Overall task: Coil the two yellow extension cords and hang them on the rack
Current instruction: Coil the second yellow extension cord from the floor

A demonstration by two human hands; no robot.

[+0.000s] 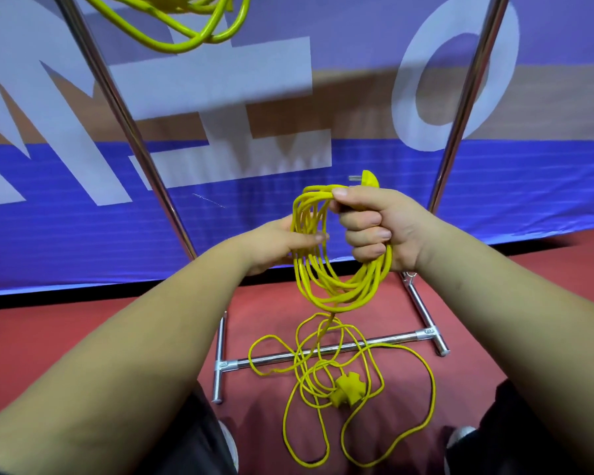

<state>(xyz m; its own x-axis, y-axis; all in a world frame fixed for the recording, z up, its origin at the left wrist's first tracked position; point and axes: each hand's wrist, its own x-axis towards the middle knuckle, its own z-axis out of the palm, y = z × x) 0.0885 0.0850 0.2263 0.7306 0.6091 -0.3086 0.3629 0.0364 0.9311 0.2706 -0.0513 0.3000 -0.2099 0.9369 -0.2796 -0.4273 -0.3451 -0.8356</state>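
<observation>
Two bare forearms reach forward. The right hand (381, 228) grips a coil of yellow extension cord (340, 286), with the plug (369, 178) poking above the fist. The left hand (278, 245) holds the coil's other side, thumb across the strands. Loose cord (318, 366) lies tangled on the red floor (83, 330), crossing the metal rack (398, 338) base and ending in what looks like a socket block (345, 392). A second yellow cord (199, 37) hangs at top left.

Thin yellow extension cord (326, 269): smooth plastic-looking jacket, low sheen. Its yellow multi-way socket block (345, 392): moulded plastic, matt. Yellow plug (369, 178): same plastic w/ bare metal prongs. Second yellow cord hung up top (186, 36): glossy jacket, bright highlights. Rack of round metal tubes (127, 114): polished, chrome-like, v. shiny. Red floor (83, 330): matt, smooth. Blue-and-white banner (83, 234): fine-ribbed fabric or mesh, matt.
</observation>
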